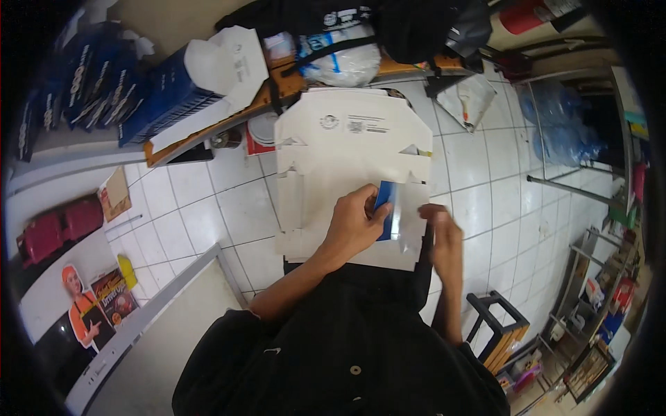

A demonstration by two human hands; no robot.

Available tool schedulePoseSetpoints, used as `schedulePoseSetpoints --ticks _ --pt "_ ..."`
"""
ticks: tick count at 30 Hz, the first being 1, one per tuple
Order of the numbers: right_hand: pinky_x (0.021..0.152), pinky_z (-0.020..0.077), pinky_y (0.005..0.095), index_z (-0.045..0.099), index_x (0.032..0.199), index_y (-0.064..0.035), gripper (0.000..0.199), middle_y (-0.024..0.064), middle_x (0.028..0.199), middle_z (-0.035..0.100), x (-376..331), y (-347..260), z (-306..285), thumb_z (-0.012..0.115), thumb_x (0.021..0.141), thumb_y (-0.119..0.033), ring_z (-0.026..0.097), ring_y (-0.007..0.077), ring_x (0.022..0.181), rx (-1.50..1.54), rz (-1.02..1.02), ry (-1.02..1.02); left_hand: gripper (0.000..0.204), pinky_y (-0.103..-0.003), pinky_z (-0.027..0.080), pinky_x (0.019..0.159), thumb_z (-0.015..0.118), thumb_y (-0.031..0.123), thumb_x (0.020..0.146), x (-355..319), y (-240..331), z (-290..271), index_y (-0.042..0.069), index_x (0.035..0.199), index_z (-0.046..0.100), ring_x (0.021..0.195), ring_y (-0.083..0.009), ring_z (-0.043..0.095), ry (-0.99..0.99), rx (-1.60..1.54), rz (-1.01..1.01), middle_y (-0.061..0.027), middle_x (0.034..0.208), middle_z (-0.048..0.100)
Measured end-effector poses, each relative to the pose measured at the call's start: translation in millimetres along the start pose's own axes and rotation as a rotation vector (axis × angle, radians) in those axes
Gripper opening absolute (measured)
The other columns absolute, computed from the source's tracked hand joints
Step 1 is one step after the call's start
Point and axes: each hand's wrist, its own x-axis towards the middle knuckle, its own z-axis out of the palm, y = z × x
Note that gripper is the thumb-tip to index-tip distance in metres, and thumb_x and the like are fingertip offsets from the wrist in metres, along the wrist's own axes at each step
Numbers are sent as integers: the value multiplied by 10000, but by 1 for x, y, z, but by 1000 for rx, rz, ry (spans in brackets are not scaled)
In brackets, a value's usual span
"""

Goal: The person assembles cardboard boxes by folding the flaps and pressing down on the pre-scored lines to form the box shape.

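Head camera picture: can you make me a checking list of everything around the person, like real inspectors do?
Surface: unfolded white cardboard box blank, lying in front of the person's body.
Job's things: flat blue piece over the blank, with clear, shiny material along its right side.
Clutter: clear plastic bag with blue print and open blue-and-white box on the wood-edged bench.
Hands: left hand pinches the blue piece; right hand is blurred by the blank's right edge, contact unclear.
Cables: nothing seen.
Surroundings: white tiled floor, big blue water jugs on the right.
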Motion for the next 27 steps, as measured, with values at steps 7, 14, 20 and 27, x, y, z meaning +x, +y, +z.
schedulePoseSetpoints --ticks 7,14,20,27 --pt "1048 457 464 587 1307 60 803 250 1270 640 -24 -82 -7 333 1055 -660 603 361 1208 302 -608 67 208 -259 546 873 694 97 991 -28 101 -92 -20 1158 656 951 -110 697 -93 -809 -28 -66 1083 737" --pt "1058 493 575 658 1295 -15 499 214 1413 604 35 -161 -2 650 960 -384 551 458 1333 -223 -1300 -128 278 -317 560 944 677 189 1018 1 166 -104 37 1246 627 1026 -135 708 91 -1220 151 -81 1173 730" --pt "1081 515 571 732 1177 -30 440 130 1316 681 66 -186 -22 774 822 -287 600 418 1289 -309 -1509 -67 227 -306 563 921 701 194 1004 28 175 -90 72 1186 641 982 -125 707 109 -1365 246 -31 1088 733" --pt "1041 529 617 738 1106 4 499 178 1210 706 69 -168 -39 633 952 -459 618 462 1228 -432 -1512 -99 155 -251 554 791 691 139 1009 32 154 -50 77 1141 638 922 -77 680 98 -1495 228 -28 1053 731"
